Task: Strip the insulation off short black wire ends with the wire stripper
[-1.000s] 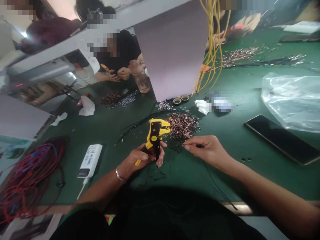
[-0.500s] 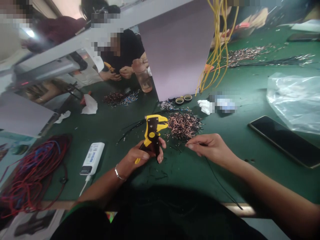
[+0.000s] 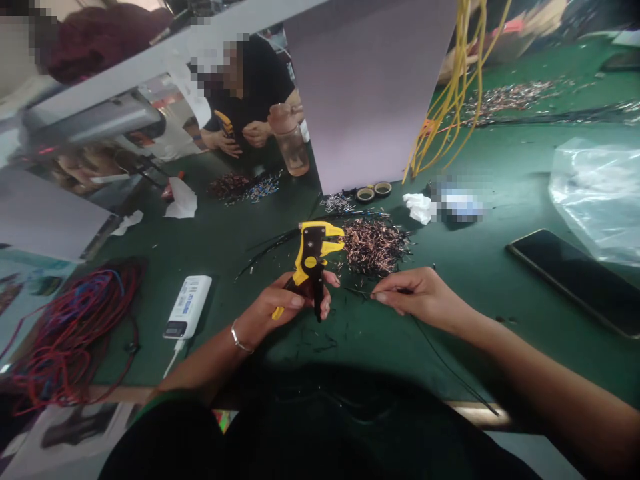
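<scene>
My left hand (image 3: 283, 300) is wrapped round the handles of a yellow and black wire stripper (image 3: 313, 253), whose jaws stand apart and point right. Nothing shows between the jaws. Between thumb and fingers, my right hand (image 3: 417, 291) pinches a thin black wire (image 3: 445, 370); its short front end points left, and the long tail trails down to the table's front edge. Just beyond both hands lies a heap of short copper and black wire pieces (image 3: 376, 247). Loose black scraps (image 3: 320, 343) lie on the green table below the stripper. Black wires (image 3: 267, 252) lie behind the stripper.
At left are a bundle of red and blue wire (image 3: 85, 327) and a white power bank (image 3: 187, 307) with a cable. A phone (image 3: 580, 280) and a clear plastic bag (image 3: 600, 200) lie at right. Tape rolls (image 3: 374, 192) sit before an upright panel (image 3: 370, 100). A co-worker's hands (image 3: 240, 137) are beyond.
The view has shifted slightly. The wire's front end now shows more clearly to the left of my right fingers. My left hand keeps its hold on the stripper.
</scene>
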A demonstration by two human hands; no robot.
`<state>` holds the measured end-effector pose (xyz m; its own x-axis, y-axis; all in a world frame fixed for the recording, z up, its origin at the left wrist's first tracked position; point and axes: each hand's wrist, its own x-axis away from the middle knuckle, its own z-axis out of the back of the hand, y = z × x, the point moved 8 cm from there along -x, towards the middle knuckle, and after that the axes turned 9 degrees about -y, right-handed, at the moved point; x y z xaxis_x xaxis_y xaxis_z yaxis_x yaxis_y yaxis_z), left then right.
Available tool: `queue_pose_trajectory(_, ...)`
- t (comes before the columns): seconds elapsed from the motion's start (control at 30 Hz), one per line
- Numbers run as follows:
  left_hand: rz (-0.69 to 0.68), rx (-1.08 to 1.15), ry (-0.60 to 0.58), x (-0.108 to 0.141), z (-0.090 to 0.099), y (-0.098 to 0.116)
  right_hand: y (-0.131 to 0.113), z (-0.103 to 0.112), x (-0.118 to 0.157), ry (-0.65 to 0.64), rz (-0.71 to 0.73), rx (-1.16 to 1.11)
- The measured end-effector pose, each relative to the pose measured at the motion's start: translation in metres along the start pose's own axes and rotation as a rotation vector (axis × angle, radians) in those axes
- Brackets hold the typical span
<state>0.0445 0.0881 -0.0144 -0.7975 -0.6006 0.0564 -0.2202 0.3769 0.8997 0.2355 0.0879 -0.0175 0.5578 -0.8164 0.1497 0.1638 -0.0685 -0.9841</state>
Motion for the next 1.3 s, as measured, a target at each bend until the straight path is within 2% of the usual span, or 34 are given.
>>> queue_pose_trajectory(0.43, 0.012, 0.106, -0.016, 0.0, 0.002, -0.004, 0.003, -0.002, -0.002, -0.042, -0.074, -0.034)
queue_pose_trajectory(0.87, 0.029, 0.147, -0.006, -0.001, -0.001, -0.005, 0.004, -0.004, -0.004, -0.071, -0.072, -0.004)
queue_pose_trajectory(1.3, 0.176, 0.223, -0.093, -0.003, -0.011, -0.019, 0.008, 0.002, -0.006, 0.014, -0.052, 0.012)
